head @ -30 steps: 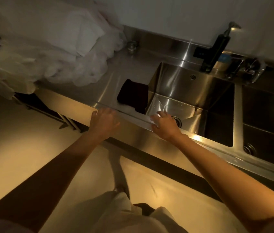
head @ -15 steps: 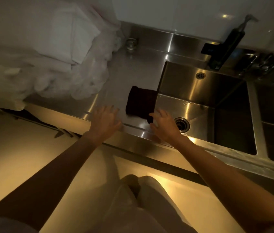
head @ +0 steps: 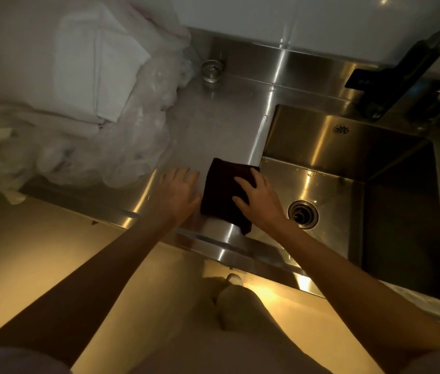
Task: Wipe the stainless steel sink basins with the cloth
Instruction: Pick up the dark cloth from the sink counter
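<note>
- Right hand: fingers spread and nearly straight, lying flat on the dark, folded square cloth; no grip.
- Left hand: fingers straight, palm down on the stainless steel counter, just beside the cloth's left edge.
- Cloth sits on the counter at the left rim of the stainless steel sink basin, one corner hanging over that rim.
- Basin holds only a round drain.
- Cloth plain, near-black; no writing legible.

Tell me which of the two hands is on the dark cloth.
The right hand: its fingers lie spread on top of the dark cloth. The left hand rests flat on the bare steel counter beside it.
</note>
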Tool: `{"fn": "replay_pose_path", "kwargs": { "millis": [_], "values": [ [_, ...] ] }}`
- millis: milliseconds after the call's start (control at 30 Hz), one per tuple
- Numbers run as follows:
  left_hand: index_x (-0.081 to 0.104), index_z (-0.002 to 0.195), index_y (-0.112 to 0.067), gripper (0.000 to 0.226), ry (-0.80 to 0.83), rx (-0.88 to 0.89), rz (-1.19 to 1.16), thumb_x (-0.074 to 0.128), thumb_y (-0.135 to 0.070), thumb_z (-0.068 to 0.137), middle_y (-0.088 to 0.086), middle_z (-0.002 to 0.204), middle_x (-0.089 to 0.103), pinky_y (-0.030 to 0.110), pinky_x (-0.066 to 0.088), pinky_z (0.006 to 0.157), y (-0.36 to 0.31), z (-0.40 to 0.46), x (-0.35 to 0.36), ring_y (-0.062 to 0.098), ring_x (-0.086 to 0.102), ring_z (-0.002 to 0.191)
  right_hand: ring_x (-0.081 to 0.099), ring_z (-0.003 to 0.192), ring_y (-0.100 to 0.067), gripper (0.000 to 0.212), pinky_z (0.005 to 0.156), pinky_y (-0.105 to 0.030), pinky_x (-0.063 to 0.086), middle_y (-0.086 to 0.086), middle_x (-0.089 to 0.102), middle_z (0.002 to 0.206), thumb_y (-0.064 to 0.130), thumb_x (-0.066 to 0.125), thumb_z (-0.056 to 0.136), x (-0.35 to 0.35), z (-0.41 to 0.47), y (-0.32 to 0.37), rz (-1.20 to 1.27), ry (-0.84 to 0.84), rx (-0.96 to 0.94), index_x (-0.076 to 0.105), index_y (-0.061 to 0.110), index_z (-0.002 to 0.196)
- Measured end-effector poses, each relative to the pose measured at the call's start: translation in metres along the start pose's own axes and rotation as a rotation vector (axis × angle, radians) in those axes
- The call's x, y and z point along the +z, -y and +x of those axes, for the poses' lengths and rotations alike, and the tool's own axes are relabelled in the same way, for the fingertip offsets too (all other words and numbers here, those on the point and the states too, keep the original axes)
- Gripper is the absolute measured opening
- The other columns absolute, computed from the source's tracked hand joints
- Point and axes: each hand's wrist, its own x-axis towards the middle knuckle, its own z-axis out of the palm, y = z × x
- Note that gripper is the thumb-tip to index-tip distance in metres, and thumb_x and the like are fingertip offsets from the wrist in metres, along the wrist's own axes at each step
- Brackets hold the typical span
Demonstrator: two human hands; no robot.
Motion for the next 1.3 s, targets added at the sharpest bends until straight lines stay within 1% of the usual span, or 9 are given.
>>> {"fn": "replay_pose_path", "kwargs": {
  "millis": [133,333,433,500,700,833,1000,1133,1300],
  "values": [
    [0.037,0.143,-0.018,0.056,0.019,0.041,-0.018,0.05,-0.038,0.092,0.008,0.147,0.04,0.041,0.029,0.107,-0.003,0.02,-0.001,0.026,0.035,0.134,0.005,0.147,-0.033,0.063,0.115,-0.053,0.027,-0.006,0.005,0.16,0.05,0.049,0.092,0.002,0.015,-0.001,0.009,0.027,0.015,0.026,0.031,0.148],
    [0.038,0.142,-0.018,0.051,-0.017,0.181,-0.03,0.045,-0.037,0.095,0.006,0.146,0.04,0.037,0.029,0.107,0.004,0.043,-0.01,0.023,0.036,0.134,-0.011,0.146,-0.037,0.084,0.115,-0.06,0.022,-0.003,-0.017,0.159,0.064,0.054,0.082,0.018,0.027,0.005,0.106,0.113,0.117,0.013,0.038,0.15],
    [0.038,0.142,-0.018,0.051,0.015,0.254,-0.054,0.047,-0.036,0.096,0.006,0.147,0.038,0.037,0.026,0.109,0.008,0.057,-0.008,0.023,0.033,0.136,-0.017,0.145,-0.037,0.094,0.115,-0.06,0.02,-0.004,-0.028,0.155,0.065,0.061,0.078,0.03,0.031,0.013,0.173,0.083,0.177,0.007,0.038,0.15],
    [0.04,0.141,-0.017,0.051,0.042,0.306,-0.062,0.049,-0.034,0.094,0.006,0.146,0.04,0.037,0.027,0.108,0.012,0.067,-0.006,0.023,0.034,0.135,-0.021,0.144,-0.036,0.097,0.117,-0.059,0.017,-0.006,-0.029,0.155,0.065,0.062,0.076,0.037,0.033,0.019,0.196,0.051,0.221,0.006,0.037,0.151],
    [0.05,0.134,-0.012,0.048,0.05,0.469,-0.084,0.055,-0.03,0.089,0.013,0.137,0.05,0.042,0.035,0.101,0.034,0.087,-0.004,0.031,0.045,0.127,-0.02,0.144,-0.038,0.094,0.117,-0.055,0.009,-0.006,-0.018,0.159,0.065,0.061,0.076,0.05,0.037,0.029,0.166,0.018,0.346,0.01,0.037,0.15],
    [0.049,0.136,-0.013,0.052,0.074,0.538,-0.072,0.059,-0.029,0.087,0.013,0.138,0.049,0.042,0.034,0.101,0.041,0.09,0.002,0.031,0.043,0.128,-0.01,0.145,-0.037,0.086,0.116,-0.054,0.018,-0.004,-0.006,0.16,0.062,0.061,0.078,0.053,0.032,0.036,0.159,-0.039,0.392,0.019,0.037,0.149],
    [0.049,0.136,-0.012,0.053,0.095,0.614,-0.068,0.061,-0.029,0.087,0.014,0.139,0.049,0.045,0.036,0.099,0.047,0.084,0.01,0.032,0.043,0.128,0.009,0.143,-0.037,0.063,0.113,-0.053,0.029,-0.005,0.015,0.157,0.051,0.055,0.088,0.06,0.022,0.054,0.124,-0.163,0.464,0.032,0.033,0.144],
    [0.051,0.133,-0.011,0.051,0.081,0.659,-0.079,0.063,-0.027,0.085,0.015,0.136,0.051,0.045,0.037,0.096,0.051,0.081,0.009,0.033,0.045,0.125,0.025,0.135,-0.035,0.047,0.106,-0.05,0.037,-0.005,0.031,0.149,0.041,0.05,0.094,0.068,0.014,0.066,0.076,-0.27,0.529,0.042,0.029,0.138],
    [0.051,0.133,-0.012,0.049,0.056,0.72,-0.076,0.061,-0.024,0.087,0.015,0.139,0.048,0.045,0.035,0.097,0.051,0.079,0.004,0.033,0.043,0.127,0.039,0.124,-0.03,0.041,0.098,-0.04,0.042,-0.006,0.045,0.136,0.031,0.053,0.095,0.064,0.006,0.063,0.169,-0.366,0.587,0.048,0.023,0.135]
  ]
}}
